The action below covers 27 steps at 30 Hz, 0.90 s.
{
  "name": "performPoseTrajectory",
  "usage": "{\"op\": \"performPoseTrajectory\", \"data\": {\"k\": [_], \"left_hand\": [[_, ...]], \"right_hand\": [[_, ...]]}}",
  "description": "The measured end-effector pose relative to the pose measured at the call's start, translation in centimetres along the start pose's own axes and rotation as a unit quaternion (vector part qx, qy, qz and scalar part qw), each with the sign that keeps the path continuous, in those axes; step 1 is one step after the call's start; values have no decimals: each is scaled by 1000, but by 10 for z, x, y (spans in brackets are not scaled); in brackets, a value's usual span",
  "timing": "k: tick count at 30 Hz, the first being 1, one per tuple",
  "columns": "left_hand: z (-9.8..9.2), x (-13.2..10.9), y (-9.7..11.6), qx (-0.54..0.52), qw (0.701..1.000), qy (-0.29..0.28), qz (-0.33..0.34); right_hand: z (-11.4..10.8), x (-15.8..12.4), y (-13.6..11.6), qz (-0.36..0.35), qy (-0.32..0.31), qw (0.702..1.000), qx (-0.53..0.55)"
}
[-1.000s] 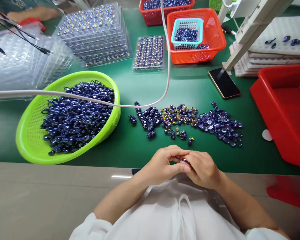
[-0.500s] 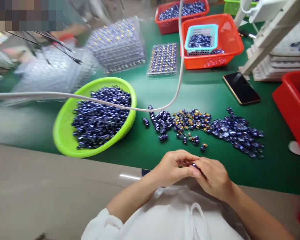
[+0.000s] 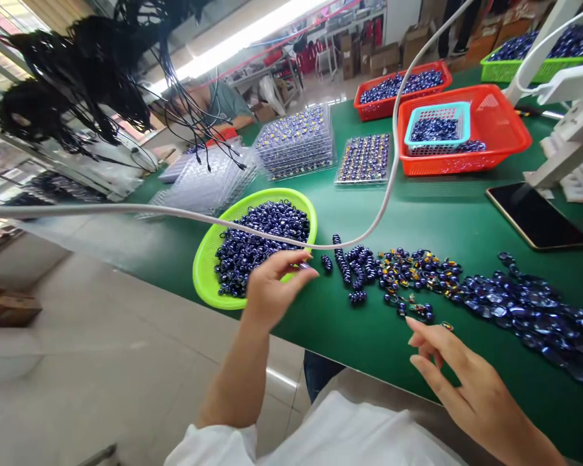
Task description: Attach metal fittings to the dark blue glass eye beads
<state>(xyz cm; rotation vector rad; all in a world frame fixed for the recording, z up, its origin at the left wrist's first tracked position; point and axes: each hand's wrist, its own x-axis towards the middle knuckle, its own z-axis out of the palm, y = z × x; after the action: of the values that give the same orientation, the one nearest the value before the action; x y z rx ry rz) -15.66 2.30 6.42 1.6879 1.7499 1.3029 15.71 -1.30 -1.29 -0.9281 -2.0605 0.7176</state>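
Note:
My left hand (image 3: 274, 285) reaches out over the green table (image 3: 418, 207), by the near rim of the lime-green basket (image 3: 204, 272) heaped with dark blue beads (image 3: 262, 243). Its thumb and fingers are pinched together on something small that I cannot make out. My right hand (image 3: 459, 372) hovers low over the table's near edge with its fingers stretched out and apart, the tips just short of a few loose beaded pieces (image 3: 415, 309). Beyond lie short stacked bead rows (image 3: 352, 262), a patch of blue and yellow pieces (image 3: 420, 268) and a pile of flat blue stones (image 3: 525, 304).
A white cable (image 3: 388, 194) arcs across the table above the basket. Stacked clear trays of beads (image 3: 296, 142), orange-red baskets (image 3: 495, 139) with a small teal basket (image 3: 434, 129), and a phone (image 3: 537, 217) stand further back. Black cords (image 3: 92, 77) hang at upper left. Another person sits beyond.
My hands have parted from working together at my lap. The left went forward and left towards the basket; the right opened and went towards the loose pieces. My view swung left and up.

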Motion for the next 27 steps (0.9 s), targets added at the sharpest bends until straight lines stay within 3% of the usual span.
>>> {"op": "performPoseTrajectory", "data": {"k": [2, 5, 7, 9, 12, 14, 16, 20, 24, 27], "left_hand": [[-23, 25, -12, 110, 989, 99, 14], [-41, 45, -20, 247, 954, 152, 70], [-36, 41, -18, 261, 946, 164, 102], [-19, 26, -11, 240, 947, 154, 149], [22, -8, 2, 160, 965, 59, 198], [51, -30, 8, 73, 971, -61, 220], [77, -48, 10, 3, 963, -146, 224], [110, -72, 9, -70, 957, -212, 187], [124, -85, 15, -145, 954, -255, 63], [131, -88, 20, -257, 915, -291, -108]], "right_hand": [[-4, -3, 6, 8, 21, 1000, -8], [-12, -8, 12, 30, 57, 998, -29], [-17, -11, 17, 67, 98, 991, -65], [-22, -14, 22, 107, 138, 979, -107], [-25, -17, 27, 146, 129, 971, -140], [-23, -16, 28, 166, 74, 970, -159], [-19, -13, 29, 170, 20, 966, -192], [-15, -10, 29, 168, -15, 964, -207], [-17, -13, 23, 176, 24, 979, -97], [-17, -14, 13, 143, 38, 989, -31]]}}
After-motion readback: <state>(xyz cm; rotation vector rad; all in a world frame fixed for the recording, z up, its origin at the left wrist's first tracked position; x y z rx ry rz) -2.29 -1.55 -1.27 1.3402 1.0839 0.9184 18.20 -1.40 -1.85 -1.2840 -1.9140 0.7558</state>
